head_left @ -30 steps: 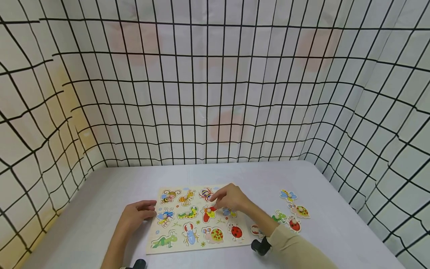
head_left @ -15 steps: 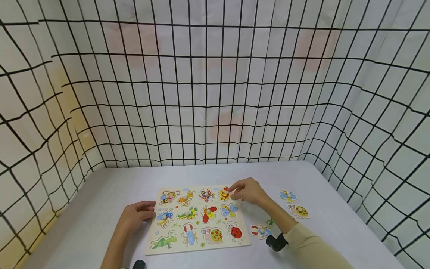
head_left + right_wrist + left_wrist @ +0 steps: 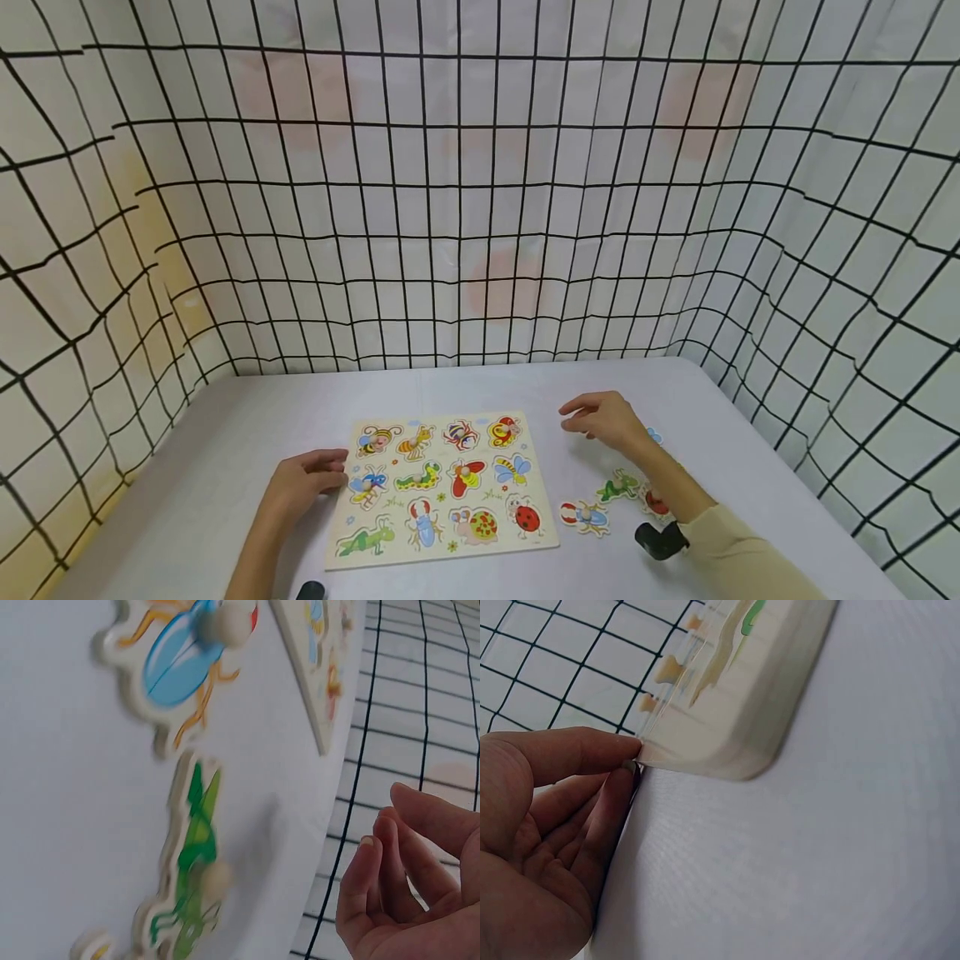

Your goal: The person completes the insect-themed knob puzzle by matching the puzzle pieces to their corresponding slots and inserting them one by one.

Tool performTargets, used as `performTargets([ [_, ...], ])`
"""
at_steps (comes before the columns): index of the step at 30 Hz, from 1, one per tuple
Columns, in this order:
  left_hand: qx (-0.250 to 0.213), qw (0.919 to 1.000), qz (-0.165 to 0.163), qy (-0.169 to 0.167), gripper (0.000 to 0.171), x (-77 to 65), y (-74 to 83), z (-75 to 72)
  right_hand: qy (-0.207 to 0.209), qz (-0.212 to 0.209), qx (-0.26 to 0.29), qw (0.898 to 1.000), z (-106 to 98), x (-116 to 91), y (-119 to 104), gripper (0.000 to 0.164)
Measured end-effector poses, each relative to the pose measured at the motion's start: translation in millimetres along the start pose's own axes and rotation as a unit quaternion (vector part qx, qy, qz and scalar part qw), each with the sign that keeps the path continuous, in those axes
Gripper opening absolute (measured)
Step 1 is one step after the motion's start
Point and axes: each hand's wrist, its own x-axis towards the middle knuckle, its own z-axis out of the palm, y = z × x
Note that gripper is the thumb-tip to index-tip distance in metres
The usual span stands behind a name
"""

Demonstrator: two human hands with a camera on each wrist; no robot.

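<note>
A wooden insect peg puzzle board [image 3: 397,493] lies flat on the table. Knobbed pieces sit in part of it, among them a red-and-yellow butterfly piece [image 3: 504,432] at the top right corner. My left hand [image 3: 300,485] rests its fingertips against the board's left edge; the left wrist view shows them touching the side near a corner. To the right of the board my right hand [image 3: 606,419] hovers with loosely bent fingers and holds nothing. Below it lie a stag beetle piece [image 3: 585,517], a grasshopper piece [image 3: 618,486] and a ladybug piece [image 3: 656,502], partly behind the forearm.
A blue-winged piece [image 3: 655,435] shows slightly behind the right wrist; the forearm covers other pieces. White sheeting with a black grid [image 3: 480,212] encloses the table [image 3: 247,425] at the back and sides. A black wrist device [image 3: 662,542] sits on the right sleeve.
My right hand has moved right, from the board's middle to its top right corner, where the butterfly piece now lies, and then away with no piece. The left hand has stayed at the edge.
</note>
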Motion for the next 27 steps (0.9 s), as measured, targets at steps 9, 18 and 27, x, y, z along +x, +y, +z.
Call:
performTargets([
  [9, 0.001, 1.0000, 0.007, -0.002, 0.041, -1.7, 0.8, -0.9, 0.019, 0.020, 0.009, 1.000, -29.8, -4.0, 35.4, 0.033],
  [18, 0.002, 1.0000, 0.005, -0.002, 0.041, 0.8, -2.1, -0.4, 0.029, 0.022, -0.004, 0.999, -51.9, -5.9, 64.6, 0.035],
  [27, 0.002, 1.0000, 0.003, -0.002, 0.041, 0.6, -1.8, -0.4, 0.050, 0.043, -0.008, 0.998, -67.1, -1.0, 88.7, 0.037],
])
